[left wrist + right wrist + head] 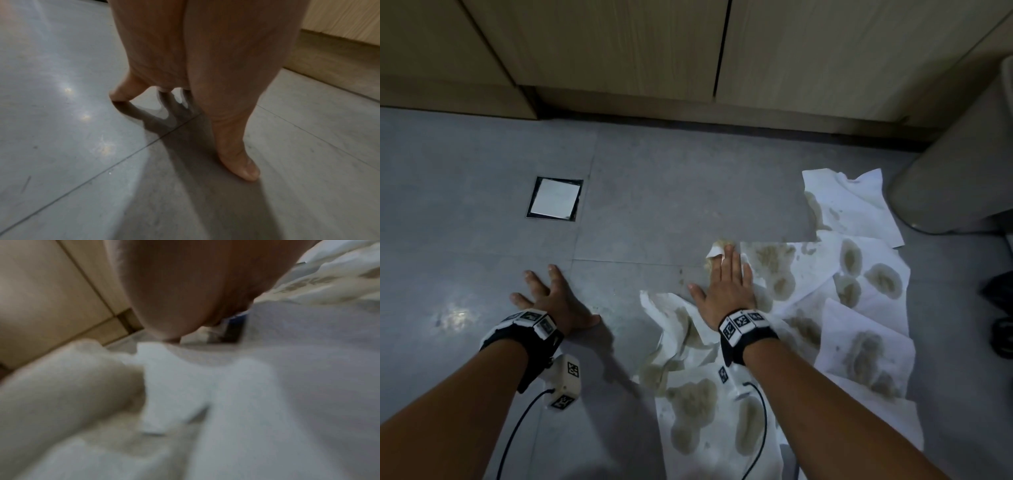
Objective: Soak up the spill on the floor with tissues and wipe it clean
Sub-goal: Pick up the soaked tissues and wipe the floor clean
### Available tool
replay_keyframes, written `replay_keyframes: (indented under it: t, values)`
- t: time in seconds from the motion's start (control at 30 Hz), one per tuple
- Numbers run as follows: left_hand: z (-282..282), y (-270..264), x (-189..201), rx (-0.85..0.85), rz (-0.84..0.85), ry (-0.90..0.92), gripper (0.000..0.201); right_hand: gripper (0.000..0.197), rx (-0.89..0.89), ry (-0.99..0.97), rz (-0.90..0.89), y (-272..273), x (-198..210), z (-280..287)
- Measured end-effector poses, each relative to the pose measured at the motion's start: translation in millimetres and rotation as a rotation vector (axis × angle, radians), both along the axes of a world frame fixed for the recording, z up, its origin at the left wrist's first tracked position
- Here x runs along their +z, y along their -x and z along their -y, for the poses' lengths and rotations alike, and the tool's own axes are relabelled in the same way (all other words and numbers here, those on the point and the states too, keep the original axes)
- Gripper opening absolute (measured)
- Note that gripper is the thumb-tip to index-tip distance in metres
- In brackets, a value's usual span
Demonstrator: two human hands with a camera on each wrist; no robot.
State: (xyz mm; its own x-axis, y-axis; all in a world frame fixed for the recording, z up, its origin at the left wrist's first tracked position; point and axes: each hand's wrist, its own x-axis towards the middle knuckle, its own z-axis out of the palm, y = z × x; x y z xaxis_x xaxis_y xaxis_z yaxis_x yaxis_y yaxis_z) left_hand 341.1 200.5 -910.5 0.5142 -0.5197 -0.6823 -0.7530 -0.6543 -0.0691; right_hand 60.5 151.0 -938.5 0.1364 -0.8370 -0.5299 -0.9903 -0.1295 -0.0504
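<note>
Several white tissues (pixel 859 301) lie spread over the grey floor at right, blotched with brown wet patches. My right hand (pixel 727 284) presses flat on the left edge of them, fingers straight, fingertips on a soaked crumpled corner (pixel 717 250). A rumpled tissue (pixel 674 329) sits just left of that wrist. My left hand (pixel 551 298) rests spread on bare floor, fingers apart, holding nothing. In the left wrist view its fingers (pixel 236 162) touch the tile. The right wrist view is blurred, showing the palm (pixel 185 288) over white tissue (pixel 267 386).
Beige cabinet fronts (pixel 619 51) run along the far side above a dark kickboard. A square floor drain cover (pixel 555 197) sits left of centre. A pale bin (pixel 962 164) stands at right, with dark objects (pixel 1001 308) near the right edge.
</note>
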Motion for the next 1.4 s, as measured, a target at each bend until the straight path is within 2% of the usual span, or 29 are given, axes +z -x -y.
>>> replay_keyframes:
  t: [0.17, 0.33, 0.5, 0.67, 0.97, 1.13, 1.4]
  values:
    - [-1.9, 1.7, 5.6, -0.015, -0.004, 0.009, 0.134, 0.092, -0.043, -0.047, 0.057, -2.6, 4.2, 2.2]
    - [-2.2, 3.0, 5.5, -0.029, 0.016, 0.017, 0.134, 0.090, 0.067, -0.074, 0.158, -28.8, 4.3, -25.1]
    - [-1.4, -3.3, 1.4, -0.046, 0.008, 0.003, 0.139, 0.092, 0.043, -0.077, 0.141, -37.6, 2.1, -30.7]
    - [-1.8, 0.8, 2.6, -0.037, 0.019, 0.010, 0.138, 0.090, 0.190, -0.079, 0.163, -39.0, 0.1, -34.5]
    - [-2.0, 3.9, 12.3, -0.034, -0.001, 0.007, 0.136, 0.089, 0.207, -0.032, 0.096, -34.6, -0.7, -46.0]
    - [-1.0, 5.0, 14.2, -0.027, -0.007, 0.007, 0.134, 0.087, 0.104, 0.000, 0.072, -16.3, -2.2, -46.5]
    - [0.4, -1.3, 3.5, -0.023, 0.003, -0.001, 0.139, 0.095, 0.025, -0.025, 0.022, 4.3, 4.2, -45.2]
